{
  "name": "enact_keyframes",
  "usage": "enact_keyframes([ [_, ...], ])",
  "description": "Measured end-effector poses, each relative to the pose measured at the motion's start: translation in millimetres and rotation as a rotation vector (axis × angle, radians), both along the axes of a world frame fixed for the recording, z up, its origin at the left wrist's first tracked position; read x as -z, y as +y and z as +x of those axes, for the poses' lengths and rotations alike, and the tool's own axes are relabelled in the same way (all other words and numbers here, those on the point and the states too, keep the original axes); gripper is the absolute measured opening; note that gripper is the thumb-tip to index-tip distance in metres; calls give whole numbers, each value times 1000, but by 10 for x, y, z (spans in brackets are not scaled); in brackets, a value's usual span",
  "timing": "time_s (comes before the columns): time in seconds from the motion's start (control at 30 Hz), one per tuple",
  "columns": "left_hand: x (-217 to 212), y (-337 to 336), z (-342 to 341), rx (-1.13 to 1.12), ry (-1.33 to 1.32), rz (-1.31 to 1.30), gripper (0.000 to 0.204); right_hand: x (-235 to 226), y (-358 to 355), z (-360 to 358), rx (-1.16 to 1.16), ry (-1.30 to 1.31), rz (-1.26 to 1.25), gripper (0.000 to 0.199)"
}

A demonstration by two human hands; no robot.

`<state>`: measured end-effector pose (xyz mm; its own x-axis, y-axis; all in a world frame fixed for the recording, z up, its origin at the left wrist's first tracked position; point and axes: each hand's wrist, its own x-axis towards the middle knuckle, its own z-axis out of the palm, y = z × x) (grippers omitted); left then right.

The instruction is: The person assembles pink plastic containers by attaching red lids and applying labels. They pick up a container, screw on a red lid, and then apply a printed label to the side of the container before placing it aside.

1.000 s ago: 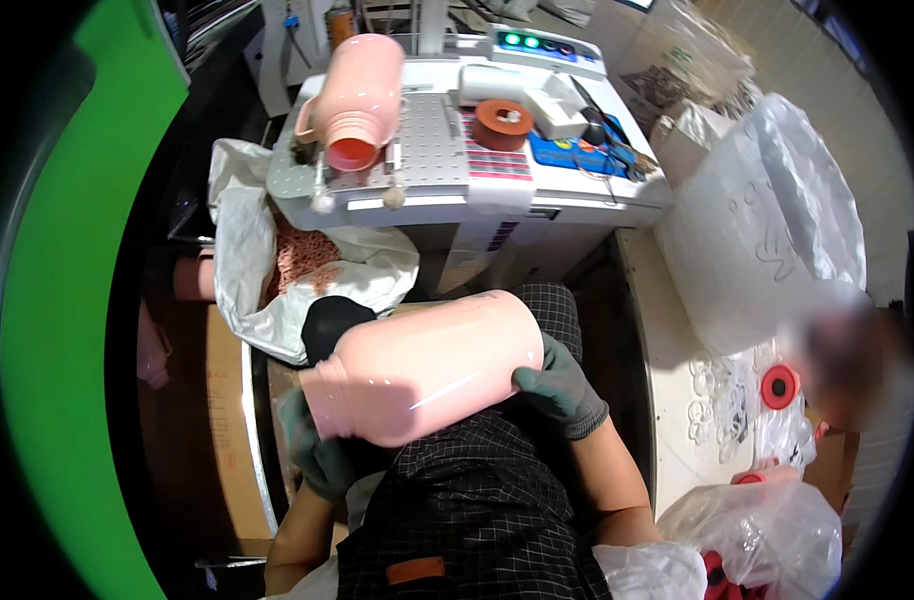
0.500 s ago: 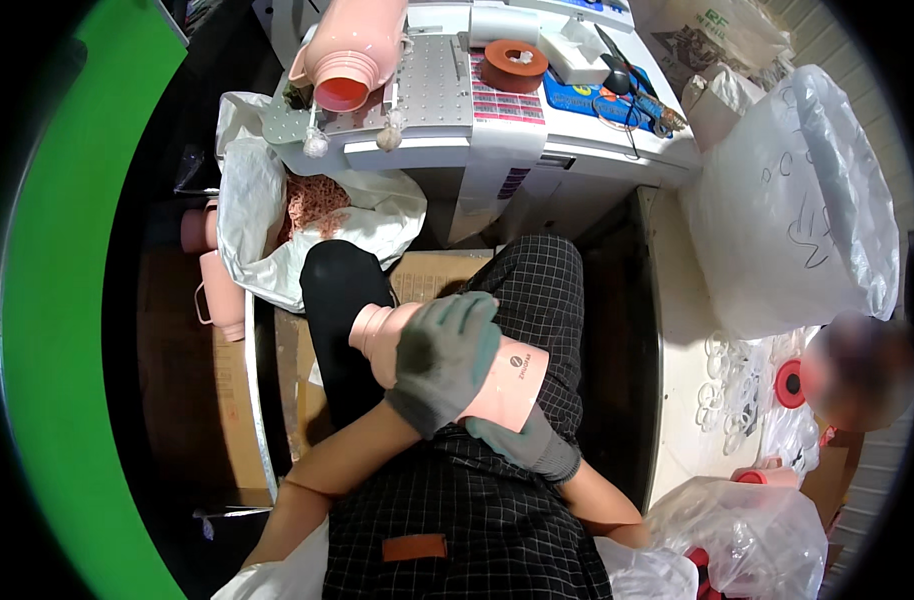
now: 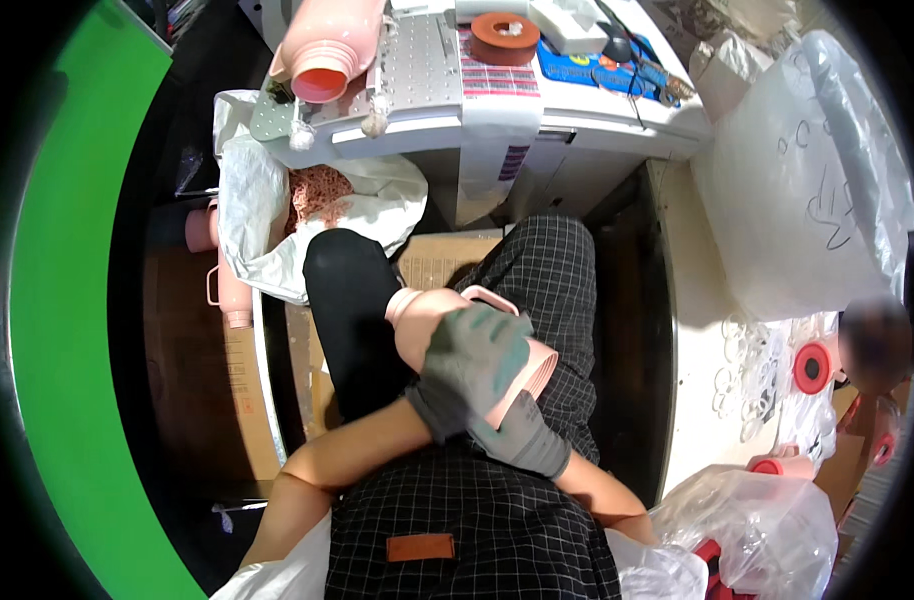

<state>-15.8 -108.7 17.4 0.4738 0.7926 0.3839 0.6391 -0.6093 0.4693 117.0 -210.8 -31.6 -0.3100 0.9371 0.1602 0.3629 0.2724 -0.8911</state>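
A pink bottle body point(image 3: 414, 327) lies slantwise over my lap, its narrow neck toward the upper left. Its loop handle point(image 3: 490, 297) shows on the far side, and a threaded rim point(image 3: 543, 372) shows at the wide lower-right end. My left hand point(image 3: 474, 362), in a grey-green work glove, wraps over the bottle's middle; its fingers are slightly blurred. Under the wide end, my right hand point(image 3: 523, 440), gloved alike, grips the bottle from below. Its fingertips are partly hidden behind the bottle.
Ahead, a white bench holds another pink bottle point(image 3: 327, 50), a perforated metal plate point(image 3: 414, 60) and a brown tape roll point(image 3: 504, 38). A white sack point(image 3: 252, 200) with pink shavings point(image 3: 317, 193) stands left. White rings point(image 3: 725, 380) and a large plastic bag point(image 3: 792, 190) are at right.
The bottle has turned about its length: its printed mark is out of sight, and the handle and threaded rim now show. It has shifted slightly right, still in both hands.
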Motion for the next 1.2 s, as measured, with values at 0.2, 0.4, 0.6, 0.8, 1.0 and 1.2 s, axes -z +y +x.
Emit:
enact_keyframes([
  [0.2,-41,280,176,-44,303,-192,17,15,34,-132,-110,-138,-75,48],
  [0.4,-114,13,198,147,-35,-8,17,637,-211,-265,-45,-42,85,43],
  [0.6,-26,682,-630,-126,33,439,29,-333,71,69,9,-32,-108,35],
  [0.8,-104,427,-1443,-594,-812,-407,40,-567,184,310,65,190,-162,34],
  [1.0,-465,480,-1134,-259,-499,-397,56,-457,165,512,-100,-125,302,31],
  [1.2,184,459,-1399,191,-347,-628,36,-247,-80,388,-17,-330,313,39],
])
